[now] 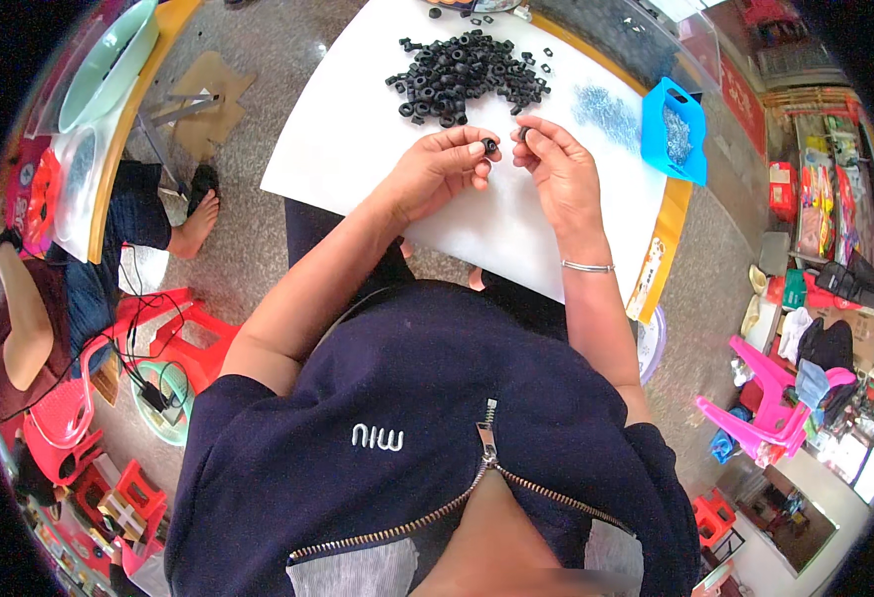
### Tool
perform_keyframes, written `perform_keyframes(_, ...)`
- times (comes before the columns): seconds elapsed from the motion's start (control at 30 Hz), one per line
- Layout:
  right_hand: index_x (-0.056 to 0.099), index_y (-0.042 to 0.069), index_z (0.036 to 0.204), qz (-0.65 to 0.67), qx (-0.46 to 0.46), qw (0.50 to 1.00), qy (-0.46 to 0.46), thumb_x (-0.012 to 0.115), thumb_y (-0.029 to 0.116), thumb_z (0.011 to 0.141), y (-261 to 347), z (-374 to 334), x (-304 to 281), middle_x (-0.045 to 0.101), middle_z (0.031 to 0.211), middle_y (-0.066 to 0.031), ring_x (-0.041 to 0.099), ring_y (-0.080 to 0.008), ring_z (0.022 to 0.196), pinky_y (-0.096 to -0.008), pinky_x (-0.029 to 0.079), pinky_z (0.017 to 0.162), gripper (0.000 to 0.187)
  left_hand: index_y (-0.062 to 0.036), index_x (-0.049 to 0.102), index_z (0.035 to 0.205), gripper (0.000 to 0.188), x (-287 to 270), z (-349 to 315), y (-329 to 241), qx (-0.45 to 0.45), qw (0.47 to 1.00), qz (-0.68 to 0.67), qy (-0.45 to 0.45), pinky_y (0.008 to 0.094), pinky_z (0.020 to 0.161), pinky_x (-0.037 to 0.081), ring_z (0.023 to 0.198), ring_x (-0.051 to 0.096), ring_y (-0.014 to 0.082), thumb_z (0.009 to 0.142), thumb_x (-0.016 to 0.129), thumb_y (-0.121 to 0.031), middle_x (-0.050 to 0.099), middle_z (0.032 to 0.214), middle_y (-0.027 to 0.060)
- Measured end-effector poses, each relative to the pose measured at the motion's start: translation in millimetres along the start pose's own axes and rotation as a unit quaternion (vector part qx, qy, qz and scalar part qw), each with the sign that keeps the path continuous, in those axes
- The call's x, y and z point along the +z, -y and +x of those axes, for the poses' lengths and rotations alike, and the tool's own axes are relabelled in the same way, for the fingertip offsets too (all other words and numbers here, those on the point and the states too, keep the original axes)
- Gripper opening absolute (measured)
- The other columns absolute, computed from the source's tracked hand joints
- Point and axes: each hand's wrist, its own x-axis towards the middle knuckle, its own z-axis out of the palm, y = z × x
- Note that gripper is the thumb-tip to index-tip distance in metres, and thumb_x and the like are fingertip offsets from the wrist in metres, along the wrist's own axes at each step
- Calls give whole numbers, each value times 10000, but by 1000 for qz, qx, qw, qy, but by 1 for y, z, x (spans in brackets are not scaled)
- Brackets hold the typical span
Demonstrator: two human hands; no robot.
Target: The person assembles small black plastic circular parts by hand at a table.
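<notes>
Over the white table top [347, 119], my left hand [444, 169] pinches a small black ring-shaped plastic part [489, 146] between thumb and forefinger. Close beside it, a small gap apart, my right hand [560, 174] holds another small dark piece [524, 133] at its fingertips; its exact kind is partly hidden by the fingers. Just beyond both hands lies a heap of black plastic parts [467, 75], round and hollow, with a few loose ones around it. To the right of the heap, many tiny silvery pieces [606, 111], perhaps screws, are spread on the white surface.
A blue bin [672, 134] holding more silvery pieces stands at the table's right edge. At the left, another person [34, 318] sits by a second table with a pale green basin [108, 70]. Red stools [193, 338] and a pink stool [770, 398] stand on the floor.
</notes>
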Motion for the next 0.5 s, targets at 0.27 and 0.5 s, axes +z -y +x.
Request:
perform_keyframes(0.27, 651, -8, 1007, 59, -36, 997, 31, 624, 35, 847, -7, -13, 4, 650, 875, -54, 558, -92, 706, -219, 465, 665, 168, 9, 530, 1138, 245, 1, 0, 0, 14, 1000, 21, 4, 244, 710, 490, 761, 561, 119, 929, 529, -120, 591, 986, 92)
perform_keyframes(0.5, 668, 1, 972, -175, -108, 978, -24, 630, 34, 840, 1, -28, 23, 650, 890, -34, 572, -73, 731, -207, 464, 670, 142, 11, 517, 1151, 258, 3, -1, -1, 20, 1000, 19, 1, 239, 710, 488, 757, 562, 118, 932, 526, -124, 589, 952, 83)
